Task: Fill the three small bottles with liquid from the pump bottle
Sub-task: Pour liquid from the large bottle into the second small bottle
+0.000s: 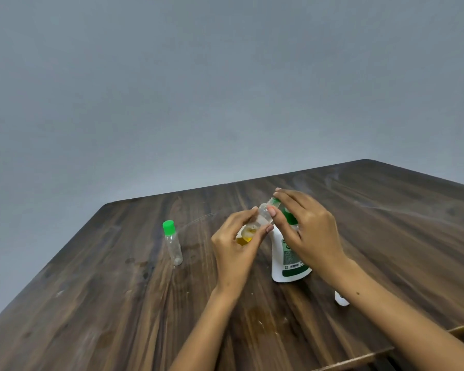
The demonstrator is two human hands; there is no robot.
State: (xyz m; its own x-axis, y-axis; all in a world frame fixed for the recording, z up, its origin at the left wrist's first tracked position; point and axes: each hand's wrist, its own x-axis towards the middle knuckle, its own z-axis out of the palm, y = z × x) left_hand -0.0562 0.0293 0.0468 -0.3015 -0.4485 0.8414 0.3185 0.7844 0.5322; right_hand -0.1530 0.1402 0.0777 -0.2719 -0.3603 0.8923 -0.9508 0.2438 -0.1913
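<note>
Table (118,303): dark wood-grain top filling the lower half of the frame, its far edge running from centre left up to the upper right; a grey wall stands behind it.
Pump bottle (288,261): white body with a green label, standing on the table just right of frame centre; its green pump head is largely hidden under the right hand.
Right hand (310,231): reaches in from the lower right and lies over the pump head, fingers curled round it, fingertips at the spout by the held bottle's mouth.
Left hand (235,246): comes up from the bottom centre, thumb and fingers pinching the held bottle by its lower part.
Held bottle (260,219): small, clear, uncapped, tilted with its mouth up and to the right toward the spout; yellow liquid sits in its bottom end, the upper part clear.
Capped bottle (172,243): small and clear with a green cap, standing alone at centre left of the frame, well apart from both hands; it looks empty.
Small white object (341,298): on the table at lower right, touching the edge of the right forearm; possibly the third small bottle, but too hidden to say.
</note>
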